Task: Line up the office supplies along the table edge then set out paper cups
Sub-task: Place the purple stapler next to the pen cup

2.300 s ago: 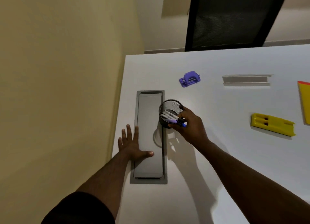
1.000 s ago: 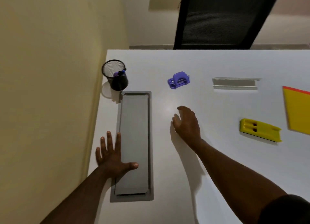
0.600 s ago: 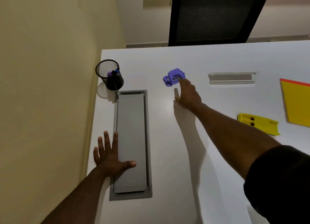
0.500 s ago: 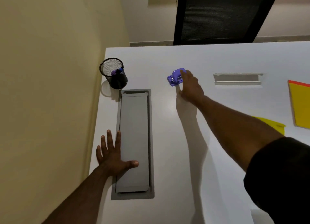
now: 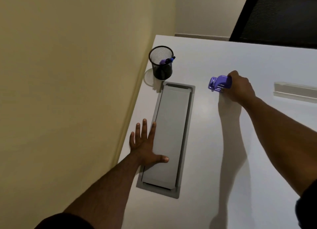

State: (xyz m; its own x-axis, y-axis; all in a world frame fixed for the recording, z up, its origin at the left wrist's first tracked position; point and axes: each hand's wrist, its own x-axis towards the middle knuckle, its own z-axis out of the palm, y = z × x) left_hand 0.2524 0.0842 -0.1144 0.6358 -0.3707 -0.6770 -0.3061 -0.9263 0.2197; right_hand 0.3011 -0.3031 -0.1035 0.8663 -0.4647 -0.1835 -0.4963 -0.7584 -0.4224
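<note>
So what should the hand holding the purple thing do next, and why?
Probably carry the purple hole punch left to the table edge beside the mesh pen cup. The right hand already grips it, and the cup stands there alone.

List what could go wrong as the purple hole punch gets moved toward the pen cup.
1. The right hand grips only the purple hole punch's rear end, so it may tip or slip.
2. The mesh pen cup stands near the table edge; a bump could knock it off.
3. The recessed grey cover could snag anything slid over it.
</note>
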